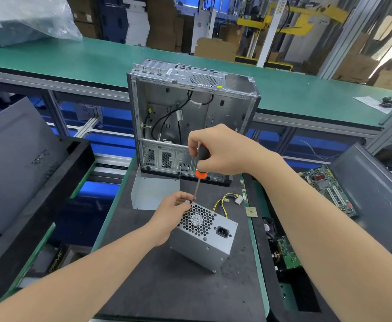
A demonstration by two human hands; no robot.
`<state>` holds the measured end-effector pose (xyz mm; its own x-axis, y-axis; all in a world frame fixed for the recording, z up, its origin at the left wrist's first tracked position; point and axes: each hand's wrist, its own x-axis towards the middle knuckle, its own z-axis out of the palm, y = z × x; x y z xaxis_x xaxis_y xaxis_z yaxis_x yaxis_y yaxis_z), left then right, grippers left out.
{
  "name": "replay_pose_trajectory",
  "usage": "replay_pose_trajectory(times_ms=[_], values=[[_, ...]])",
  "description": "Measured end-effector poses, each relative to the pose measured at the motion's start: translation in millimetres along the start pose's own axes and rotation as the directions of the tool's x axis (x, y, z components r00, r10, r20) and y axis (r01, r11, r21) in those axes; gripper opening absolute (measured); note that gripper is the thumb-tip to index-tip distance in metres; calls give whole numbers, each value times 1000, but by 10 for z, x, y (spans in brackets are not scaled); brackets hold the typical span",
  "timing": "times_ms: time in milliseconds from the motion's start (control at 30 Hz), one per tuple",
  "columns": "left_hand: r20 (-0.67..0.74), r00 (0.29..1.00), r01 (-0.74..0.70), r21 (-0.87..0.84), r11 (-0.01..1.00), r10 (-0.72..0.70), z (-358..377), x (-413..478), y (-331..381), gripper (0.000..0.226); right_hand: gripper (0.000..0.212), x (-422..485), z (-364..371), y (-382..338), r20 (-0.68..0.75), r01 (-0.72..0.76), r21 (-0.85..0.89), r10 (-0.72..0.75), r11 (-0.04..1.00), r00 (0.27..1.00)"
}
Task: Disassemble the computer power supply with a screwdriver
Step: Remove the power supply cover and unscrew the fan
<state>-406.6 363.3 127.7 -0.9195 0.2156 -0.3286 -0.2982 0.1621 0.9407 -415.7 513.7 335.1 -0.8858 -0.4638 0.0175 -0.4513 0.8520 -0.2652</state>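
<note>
The power supply (pixel 204 245) sits about midway along the mat (pixel 167 287), nearer its right edge. It is tipped up, so that only its lower edge bears on the mat and the vented face with the socket looks upward. The left hand (pixel 167 214) has its fingers curled round the upper left corner of the box and holds it in that tilt. The right hand (pixel 220 152) is closed round the handle of the screwdriver (pixel 200 174), whose tip meets the same corner, just beside the left fingertips. Whether the tip is seated in a screw head cannot be told.

Risks noted:
- The box has a narrow footing, and downward pressure through the shaft could make it slide or roll on the mat.
- If the tip cams out, it would likely strike the left fingers, which lie next to it.
- A freed screw could drop through the vent holes or roll toward the near edge of the mat.
- The wires (pixel 223 203) trail behind the box toward the far right corner and may snag if the box turns.
- The computer case (pixel 225 112) stands upright at the far edge, close enough to be knocked by the right hand.
</note>
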Motion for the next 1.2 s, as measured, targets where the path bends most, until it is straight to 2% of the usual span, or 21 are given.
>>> replay_pose_trajectory(times_ms=[133,467,567,767,1200], values=[[9,999,54,-115,992,-53,-5,-2,0,27,19,7,29,-1,-12,7,5,-7,1000,1000],[15,997,74,-203,976,-73,8,25,-18,24,21,24,64,12,-11,20,4,-20,1000,1000],[13,997,74,-206,976,-73,13,20,-9,27,23,28,59,-11,-9,75,-51,-75,996,997],[1,998,64,-184,981,-65,13,18,-8,28,7,50,114,-74,-54,103,-161,-113,982,992],[-30,999,33,-112,993,-37,27,3,-27,24,6,39,64,-63,-109,87,-110,-99,990,989]])
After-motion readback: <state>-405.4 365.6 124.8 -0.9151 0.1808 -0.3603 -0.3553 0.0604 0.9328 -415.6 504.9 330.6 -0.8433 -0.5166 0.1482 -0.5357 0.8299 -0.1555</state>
